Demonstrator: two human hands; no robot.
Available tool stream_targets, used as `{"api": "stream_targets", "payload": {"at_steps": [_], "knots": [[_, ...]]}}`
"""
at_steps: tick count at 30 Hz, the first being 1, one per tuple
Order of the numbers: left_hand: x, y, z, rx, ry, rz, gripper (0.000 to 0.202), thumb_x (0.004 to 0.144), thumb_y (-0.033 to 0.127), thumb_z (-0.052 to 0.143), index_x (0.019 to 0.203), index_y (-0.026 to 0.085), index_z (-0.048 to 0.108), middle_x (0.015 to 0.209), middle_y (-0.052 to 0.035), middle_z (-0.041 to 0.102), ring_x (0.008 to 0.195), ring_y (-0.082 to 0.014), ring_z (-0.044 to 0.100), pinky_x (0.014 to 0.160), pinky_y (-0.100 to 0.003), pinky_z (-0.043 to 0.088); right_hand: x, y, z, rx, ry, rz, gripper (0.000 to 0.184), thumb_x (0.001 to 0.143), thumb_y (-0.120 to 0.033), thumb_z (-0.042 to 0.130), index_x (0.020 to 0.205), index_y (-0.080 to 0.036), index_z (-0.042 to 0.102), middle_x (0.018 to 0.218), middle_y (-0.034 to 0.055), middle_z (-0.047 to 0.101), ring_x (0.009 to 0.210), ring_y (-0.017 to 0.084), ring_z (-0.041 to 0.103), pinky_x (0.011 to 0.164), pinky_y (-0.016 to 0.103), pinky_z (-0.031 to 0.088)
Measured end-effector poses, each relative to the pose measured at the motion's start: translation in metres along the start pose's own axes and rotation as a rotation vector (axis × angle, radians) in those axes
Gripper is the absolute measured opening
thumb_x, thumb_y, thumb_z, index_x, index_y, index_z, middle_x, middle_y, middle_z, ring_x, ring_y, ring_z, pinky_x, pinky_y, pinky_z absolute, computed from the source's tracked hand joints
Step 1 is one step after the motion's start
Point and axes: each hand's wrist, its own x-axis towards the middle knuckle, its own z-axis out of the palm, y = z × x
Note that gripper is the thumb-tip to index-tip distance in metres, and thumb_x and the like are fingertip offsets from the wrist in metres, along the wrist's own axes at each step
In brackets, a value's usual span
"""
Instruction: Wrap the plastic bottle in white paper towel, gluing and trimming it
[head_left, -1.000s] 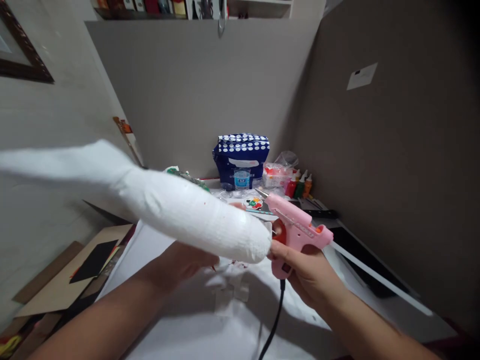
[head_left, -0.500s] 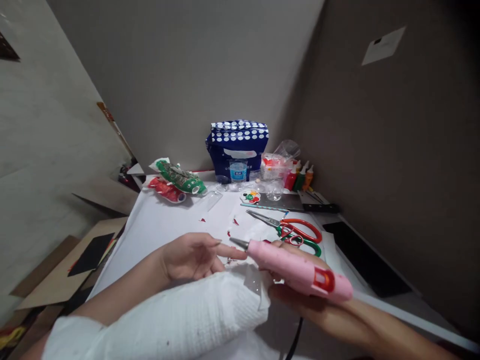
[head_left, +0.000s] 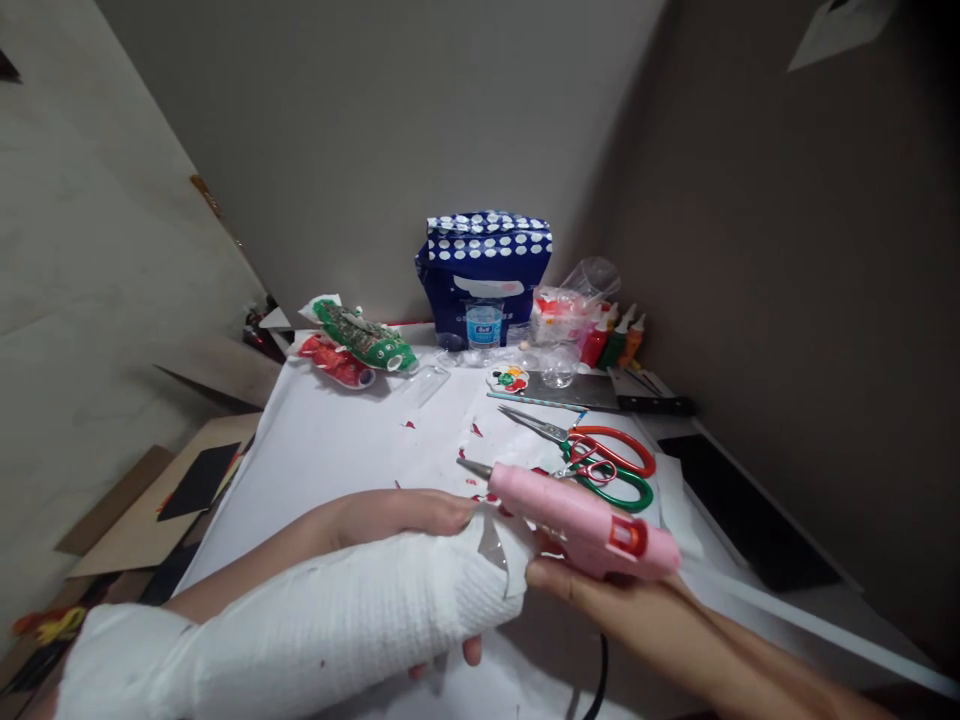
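Observation:
My left hand point(head_left: 405, 515) is wrapped around a long white cloth-covered tube point(head_left: 322, 625), thumb on top and fingertips showing below. Its wrapping looks like crinkled gauze, and a piece of clear plastic point(head_left: 493, 548) sticks out at the right end. The tube lies tilted across the front of the view, its wider tail end by my forearm. In my right hand point(head_left: 592, 592), closed around the handle, is a pink glue gun point(head_left: 574, 510) with its metal nozzle pointing left. The gun is just above the tube's right end; my right thumb is close to that end.
Scissors point(head_left: 611, 460) lie behind the gun, with red scraps point(head_left: 476, 430) nearby. Farther back are a knife point(head_left: 656, 403), a paint palette point(head_left: 508, 380), paint bottles point(head_left: 613, 340), a blue bag point(head_left: 484, 270) and green and red fish figures point(head_left: 367, 338). A black cord point(head_left: 602, 670) hangs below.
My left hand, with fingers stretched out behind the tube before, has closed around it. The glue gun has shifted slightly left. The view has tilted a little.

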Motion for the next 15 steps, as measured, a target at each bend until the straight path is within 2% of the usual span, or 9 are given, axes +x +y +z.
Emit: {"api": "stream_targets", "payload": {"at_steps": [3,5,9,11,14,15], "knots": [[0.001,-0.001,-0.002,-0.037,0.04,-0.025,0.048,0.086,0.045,0.058,0.124,0.017,0.063,0.095,-0.011,0.075,0.095,-0.0338,0.07,0.073,-0.044,0.056,0.007,0.011,0.002,0.125,0.036,0.116,0.043,0.076,-0.043,0.074,0.115,-0.026,0.067,0.106,0.0052,0.071,0.098,0.026,0.064,0.083,0.039,0.052],[0.005,-0.003,-0.005,-0.056,0.071,-0.001,0.046,0.088,0.046,0.055,0.122,0.017,0.064,0.096,-0.0111,0.075,0.095,-0.0313,0.07,0.077,-0.042,0.054,0.013,0.018,-0.001,0.184,0.04,0.113,0.043,0.072,-0.041,0.078,0.109,-0.023,0.068,0.1,0.0059,0.071,0.089,0.025,0.065,0.069,0.034,0.052],[0.012,-0.004,-0.019,-0.045,0.123,0.222,0.05,0.079,0.047,0.065,0.113,0.011,0.067,0.105,-0.0125,0.073,0.099,-0.0244,0.068,0.09,-0.03,0.049,0.029,0.016,-0.019,0.218,0.004,0.053,0.039,0.07,-0.037,0.08,0.103,-0.02,0.068,0.089,0.0045,0.068,0.073,0.017,0.059,0.052,0.024,0.041],[0.012,-0.002,-0.031,-0.032,0.128,0.219,0.052,0.079,0.05,0.063,0.115,0.013,0.066,0.108,-0.0117,0.073,0.098,-0.0237,0.068,0.087,-0.029,0.05,0.036,0.008,-0.029,0.2,-0.038,0.015,0.036,0.068,-0.035,0.081,0.097,-0.019,0.069,0.081,0.0023,0.065,0.065,0.014,0.055,0.048,0.022,0.035],[0.004,0.004,-0.044,0.021,0.133,0.168,0.049,0.081,0.042,0.059,0.121,0.013,0.064,0.107,-0.012,0.072,0.072,-0.0223,0.073,0.064,-0.028,0.053,0.042,-0.008,-0.036,0.178,-0.088,-0.008,0.031,0.064,-0.029,0.082,0.091,-0.018,0.07,0.078,0.0015,0.065,0.06,0.012,0.052,0.046,0.021,0.033],[0.001,0.006,-0.046,0.047,0.147,0.16,0.051,0.081,0.041,0.058,0.125,0.014,0.062,0.11,-0.012,0.071,0.071,-0.023,0.073,0.062,-0.029,0.053,0.042,-0.012,-0.035,0.165,-0.1,-0.011,0.031,0.065,-0.026,0.081,0.092,-0.019,0.07,0.08,0.0015,0.065,0.061,0.012,0.053,0.047,0.021,0.033]]}}
